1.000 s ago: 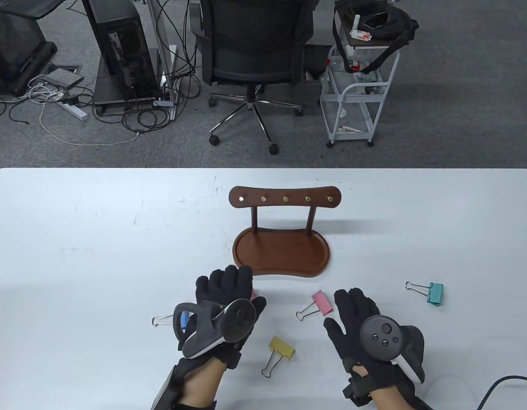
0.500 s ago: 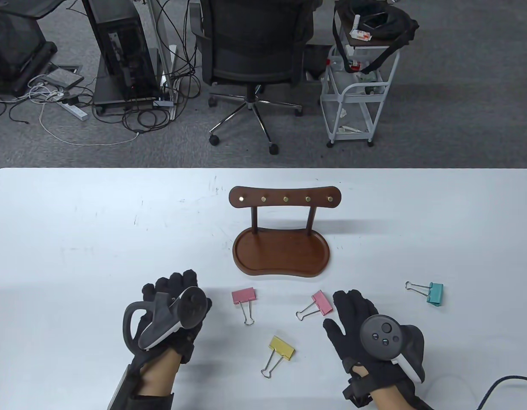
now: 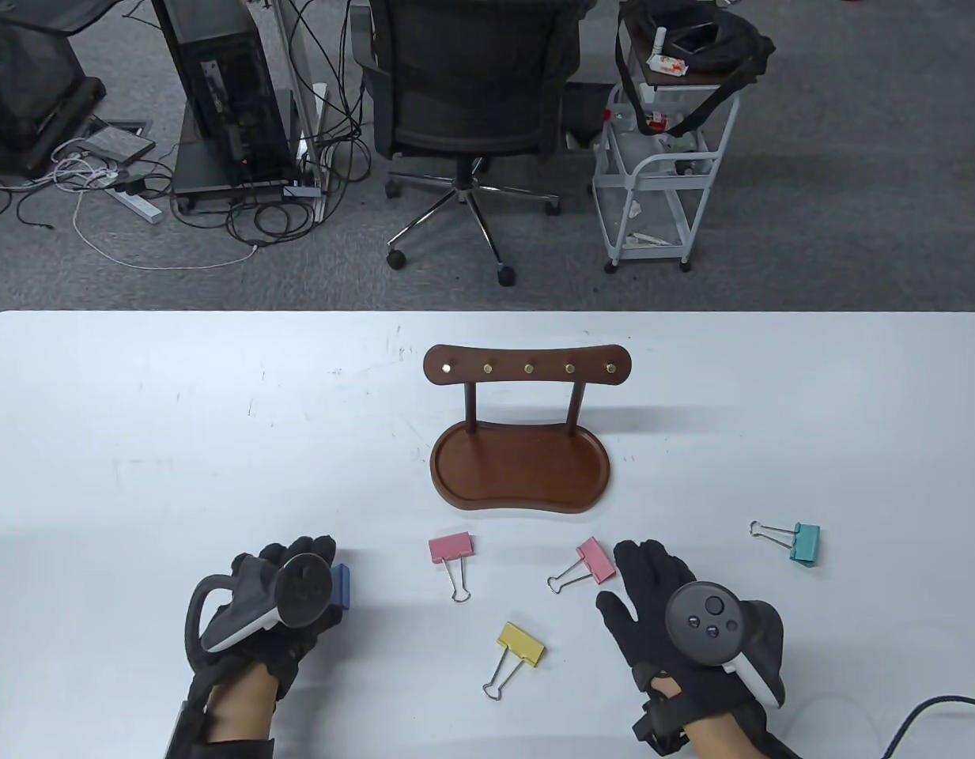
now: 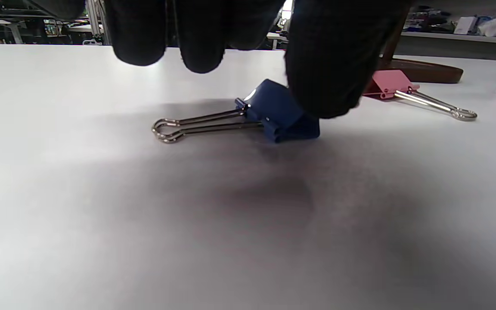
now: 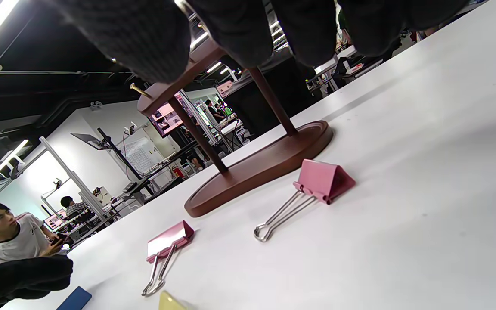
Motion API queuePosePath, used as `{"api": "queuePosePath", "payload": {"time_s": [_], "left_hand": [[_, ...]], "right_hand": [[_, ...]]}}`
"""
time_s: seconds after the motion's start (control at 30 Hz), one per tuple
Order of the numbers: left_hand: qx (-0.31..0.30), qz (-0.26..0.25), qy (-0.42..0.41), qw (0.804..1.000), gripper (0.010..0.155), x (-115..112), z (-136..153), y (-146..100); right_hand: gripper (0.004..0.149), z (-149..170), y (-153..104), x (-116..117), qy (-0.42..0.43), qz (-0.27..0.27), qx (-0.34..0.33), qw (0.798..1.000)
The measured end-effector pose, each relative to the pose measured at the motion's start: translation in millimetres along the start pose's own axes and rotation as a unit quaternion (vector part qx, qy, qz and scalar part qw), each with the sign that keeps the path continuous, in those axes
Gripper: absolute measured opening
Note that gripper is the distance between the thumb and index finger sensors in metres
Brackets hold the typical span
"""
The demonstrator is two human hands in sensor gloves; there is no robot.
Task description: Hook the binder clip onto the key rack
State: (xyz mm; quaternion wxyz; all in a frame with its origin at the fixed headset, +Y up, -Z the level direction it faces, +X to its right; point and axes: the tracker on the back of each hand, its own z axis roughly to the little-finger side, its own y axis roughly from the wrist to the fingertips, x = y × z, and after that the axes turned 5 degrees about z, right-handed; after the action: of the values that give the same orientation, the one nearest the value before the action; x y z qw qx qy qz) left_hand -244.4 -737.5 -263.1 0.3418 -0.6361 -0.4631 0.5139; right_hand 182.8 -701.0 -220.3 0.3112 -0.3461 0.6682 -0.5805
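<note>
The wooden key rack (image 3: pixel 527 466) stands mid-table, a top bar with several bare brass pegs (image 3: pixel 528 368) over a tray base. A blue binder clip (image 3: pixel 342 585) lies flat on the table under my left hand (image 3: pixel 323 565). In the left wrist view the thumb (image 4: pixel 325 64) hangs at the blue clip's body (image 4: pixel 280 110), the other fingers (image 4: pixel 200 47) hang above the table, and the wire handles point left. My right hand (image 3: pixel 625 577) rests open and flat on the table beside a pink clip (image 3: pixel 595 558), holding nothing.
A second pink clip (image 3: pixel 452 549) lies in front of the rack. A yellow clip (image 3: pixel 522 642) lies between my hands. A teal clip (image 3: pixel 804 544) lies to the right. A black cable (image 3: pixel 922 711) crosses the near right corner.
My left hand has drawn back from the rack's base, left and toward the near edge, uncovering the pink clip, and now sits over the blue clip. The right hand has not moved.
</note>
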Motion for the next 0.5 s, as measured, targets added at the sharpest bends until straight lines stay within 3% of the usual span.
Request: {"api": "queuePosePath", "payload": {"time_s": [0.5], "left_hand": [[-0.017, 0.003, 0.034, 0.999, 0.087, -11, -9, 12]], "right_hand": [[0.073, 1, 0, 1, 0.003, -0.004, 0.000, 1.000]]}}
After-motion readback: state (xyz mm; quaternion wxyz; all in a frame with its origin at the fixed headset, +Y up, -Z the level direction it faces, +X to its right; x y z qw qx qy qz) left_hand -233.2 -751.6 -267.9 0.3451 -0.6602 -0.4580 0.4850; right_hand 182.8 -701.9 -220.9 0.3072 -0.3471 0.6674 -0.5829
